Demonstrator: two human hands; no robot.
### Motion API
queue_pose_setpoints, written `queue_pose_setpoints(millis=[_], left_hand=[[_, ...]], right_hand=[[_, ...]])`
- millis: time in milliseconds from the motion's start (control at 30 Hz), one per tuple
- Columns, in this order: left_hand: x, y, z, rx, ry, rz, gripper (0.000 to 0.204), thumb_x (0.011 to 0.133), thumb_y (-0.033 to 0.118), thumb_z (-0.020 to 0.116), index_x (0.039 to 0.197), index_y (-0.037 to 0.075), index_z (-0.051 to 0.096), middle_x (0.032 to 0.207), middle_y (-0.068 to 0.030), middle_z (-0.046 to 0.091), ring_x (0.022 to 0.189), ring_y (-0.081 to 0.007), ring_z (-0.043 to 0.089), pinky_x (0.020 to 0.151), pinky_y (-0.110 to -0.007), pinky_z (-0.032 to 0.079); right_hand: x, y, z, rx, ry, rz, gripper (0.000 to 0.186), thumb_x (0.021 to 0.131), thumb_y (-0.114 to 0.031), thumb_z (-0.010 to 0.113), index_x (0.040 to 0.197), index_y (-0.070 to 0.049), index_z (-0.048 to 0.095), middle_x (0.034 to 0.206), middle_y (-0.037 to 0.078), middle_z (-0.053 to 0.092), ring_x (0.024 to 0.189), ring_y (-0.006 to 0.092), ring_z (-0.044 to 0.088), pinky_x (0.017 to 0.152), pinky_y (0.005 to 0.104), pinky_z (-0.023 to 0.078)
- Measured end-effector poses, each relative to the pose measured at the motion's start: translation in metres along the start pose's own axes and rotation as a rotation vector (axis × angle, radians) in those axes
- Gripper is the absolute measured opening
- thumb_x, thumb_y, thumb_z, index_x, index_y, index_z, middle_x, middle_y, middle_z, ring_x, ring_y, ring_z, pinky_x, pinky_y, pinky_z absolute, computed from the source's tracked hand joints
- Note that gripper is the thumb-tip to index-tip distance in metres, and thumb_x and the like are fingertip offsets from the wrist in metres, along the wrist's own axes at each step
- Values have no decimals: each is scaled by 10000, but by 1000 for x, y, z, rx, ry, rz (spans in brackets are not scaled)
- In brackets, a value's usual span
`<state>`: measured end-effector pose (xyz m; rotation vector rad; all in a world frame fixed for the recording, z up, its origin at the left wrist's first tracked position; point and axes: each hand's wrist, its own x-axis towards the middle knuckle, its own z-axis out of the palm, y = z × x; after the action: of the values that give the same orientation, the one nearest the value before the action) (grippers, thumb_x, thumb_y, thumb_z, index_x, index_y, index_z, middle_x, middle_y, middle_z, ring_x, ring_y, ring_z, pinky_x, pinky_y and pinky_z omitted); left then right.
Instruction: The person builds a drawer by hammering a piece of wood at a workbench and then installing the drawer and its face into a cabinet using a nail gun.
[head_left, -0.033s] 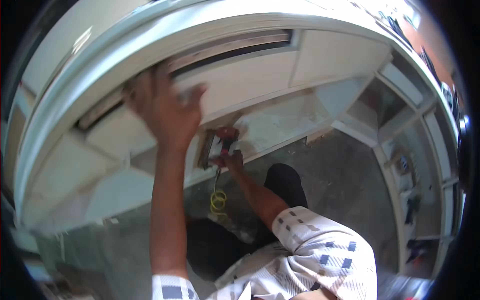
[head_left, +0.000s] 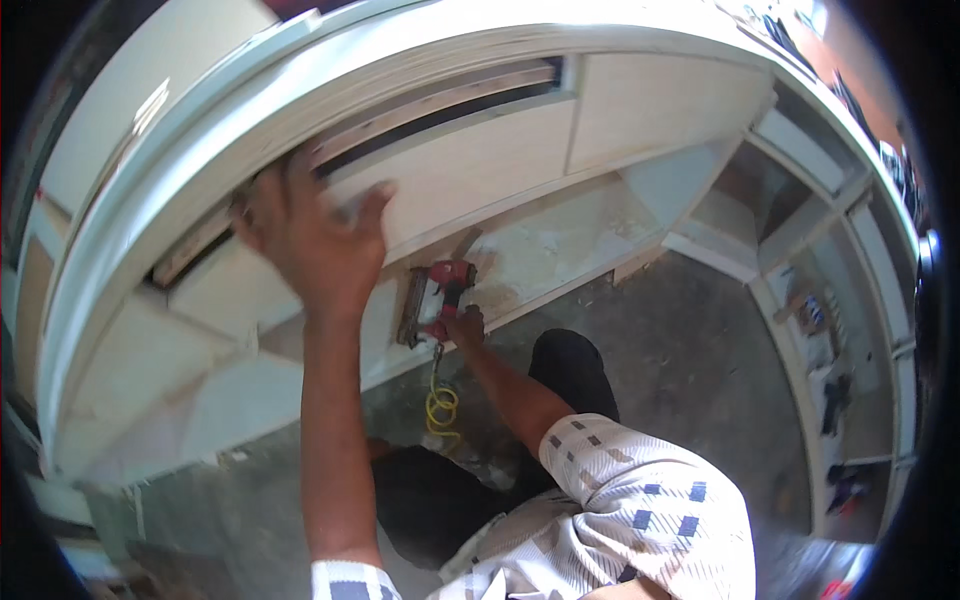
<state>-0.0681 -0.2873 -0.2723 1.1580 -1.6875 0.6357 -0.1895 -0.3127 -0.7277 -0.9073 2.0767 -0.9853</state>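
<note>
My right hand (head_left: 463,328) is wrapped round the handle of a red and black nail gun (head_left: 453,273), close to the lower, recessed part of a pale cabinet. A coiled yellow air hose (head_left: 441,405) hangs from the tool's lower end. Raised at the cabinet front, my left hand (head_left: 325,245) has its fingers and thumb spread, with nothing visible in it. Its fingertips, a little blurred, overlap the long slot where a light wooden strip (head_left: 430,112) shows; whether they touch it I cannot tell. Below that slot lies a cream front panel (head_left: 480,165).
The cabinet's thick white top edge (head_left: 420,40) curves across above my hands. Open shelf frames (head_left: 870,270) with small items stand to the right. My dark-clothed knees (head_left: 570,370) are close to the cabinet over a grey floor (head_left: 680,350).
The view has shifted slightly, and the cabinet sits a little further left in it. Both hands keep nearly the same places, the right one still round the nail gun.
</note>
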Motion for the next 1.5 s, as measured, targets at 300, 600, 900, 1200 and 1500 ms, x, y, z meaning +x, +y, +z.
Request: queue_pose_setpoints(millis=[300,600,900,1200,1500], left_hand=[[16,0,-16,125,-94,18,851,734,502,904,1435,156,569,1387,-134,537,1389,-391,412,1199,-618,213],[11,-9,-22,151,-88,-3,850,741,441,911,1449,136,554,1411,-153,500,1422,-408,360,1227,-627,145],[10,-5,-15,140,-98,15,851,753,428,912,1459,120,551,1354,-178,540,1342,-412,437,1174,-620,259],[19,0,-17,93,-55,47,834,696,414,925,1388,103,578,1325,-139,541,1353,-376,430,1195,-615,173],[16,-3,-20,86,-47,6,833,699,482,913,1377,122,590,1347,-142,525,1372,-364,421,1212,-617,157]], right_hand=[[-21,-73,0,-10,-41,174,501,713,-214,793,1136,-40,588,1026,177,711,973,372,730,850,488,578],[-39,-66,-36,360,-379,313,387,732,-175,705,1082,-12,687,867,153,748,766,345,754,739,463,585],[-111,-35,-116,605,9,117,362,806,-65,685,1152,-40,582,808,87,663,620,216,657,585,387,542],[-155,-96,-262,1105,-62,-130,227,884,6,762,1010,-13,575,737,40,625,559,108,579,504,283,467],[-175,-160,-265,655,-14,-712,362,865,-97,821,1176,-13,656,1149,89,707,1066,204,668,914,381,524]])
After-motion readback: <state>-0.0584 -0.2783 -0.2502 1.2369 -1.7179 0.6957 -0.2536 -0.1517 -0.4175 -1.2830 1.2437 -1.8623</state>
